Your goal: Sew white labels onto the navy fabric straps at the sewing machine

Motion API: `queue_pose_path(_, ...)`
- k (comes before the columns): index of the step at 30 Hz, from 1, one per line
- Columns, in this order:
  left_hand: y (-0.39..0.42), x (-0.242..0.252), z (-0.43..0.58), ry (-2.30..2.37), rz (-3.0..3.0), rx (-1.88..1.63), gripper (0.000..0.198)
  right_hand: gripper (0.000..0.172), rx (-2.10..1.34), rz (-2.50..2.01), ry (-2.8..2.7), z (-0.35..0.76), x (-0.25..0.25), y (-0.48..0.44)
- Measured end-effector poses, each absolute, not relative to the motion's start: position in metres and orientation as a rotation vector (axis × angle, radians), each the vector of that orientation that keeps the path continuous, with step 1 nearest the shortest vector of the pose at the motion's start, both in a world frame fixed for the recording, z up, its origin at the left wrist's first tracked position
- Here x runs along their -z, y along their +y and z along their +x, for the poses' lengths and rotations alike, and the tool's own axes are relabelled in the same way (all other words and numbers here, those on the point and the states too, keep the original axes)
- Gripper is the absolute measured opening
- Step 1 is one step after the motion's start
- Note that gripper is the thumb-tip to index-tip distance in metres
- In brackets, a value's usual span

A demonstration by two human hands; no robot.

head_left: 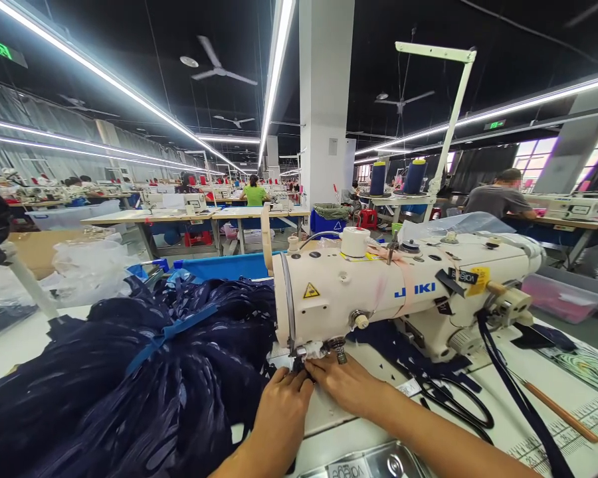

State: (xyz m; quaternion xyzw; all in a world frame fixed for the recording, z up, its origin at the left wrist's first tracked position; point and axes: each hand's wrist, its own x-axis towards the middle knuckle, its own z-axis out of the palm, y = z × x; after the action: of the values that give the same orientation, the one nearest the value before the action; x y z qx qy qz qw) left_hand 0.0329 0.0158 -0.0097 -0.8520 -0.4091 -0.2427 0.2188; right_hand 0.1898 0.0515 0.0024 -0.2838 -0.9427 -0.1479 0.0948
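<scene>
A cream sewing machine (403, 292) stands on the white table (508, 425). Both hands meet right under its needle end. My left hand (282, 411) rests on the edge of a big heap of dark navy fabric (129, 385), fingers curled toward the presser foot (301, 355). My right hand (346, 385) lies flat beside it, its fingers reaching to the needle area and pressed on the plate. Whatever lies between the fingertips is too small to make out.
Black scissors (453, 401) and a wooden-handled tool (561, 413) lie right of my right arm. A dark strap (518, 398) hangs from the machine. Thread cones (413, 176) sit behind on a stand. Other people sit at sewing tables farther back.
</scene>
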Motion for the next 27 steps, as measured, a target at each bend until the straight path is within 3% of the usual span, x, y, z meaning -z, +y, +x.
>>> queue_pose_path(6,0.003,0.007,0.018,-1.194,-2.312,0.623,0.022,0.036,0.344,-0.818,-2.754,0.193,-0.007,0.053)
queue_pose_path(12,0.016,-0.012,-0.015,-1.379,-2.413,0.414,0.032,0.025,0.152,-0.868,-2.761,0.195,-0.012,0.045)
queue_pose_path(18,0.025,-0.022,-0.013,-1.393,-2.512,0.678,0.04,0.023,0.073,-0.864,-2.699,0.189,-0.008,0.033)
queue_pose_path(23,0.017,-0.011,0.0,-1.175,-2.608,0.713,0.025,0.023,-0.038,-0.886,-2.645,0.19,-0.003,0.038)
queue_pose_path(27,0.021,0.003,-0.004,-1.154,-2.638,0.709,0.029,0.026,-0.251,-0.847,-2.568,0.195,0.0,0.045)
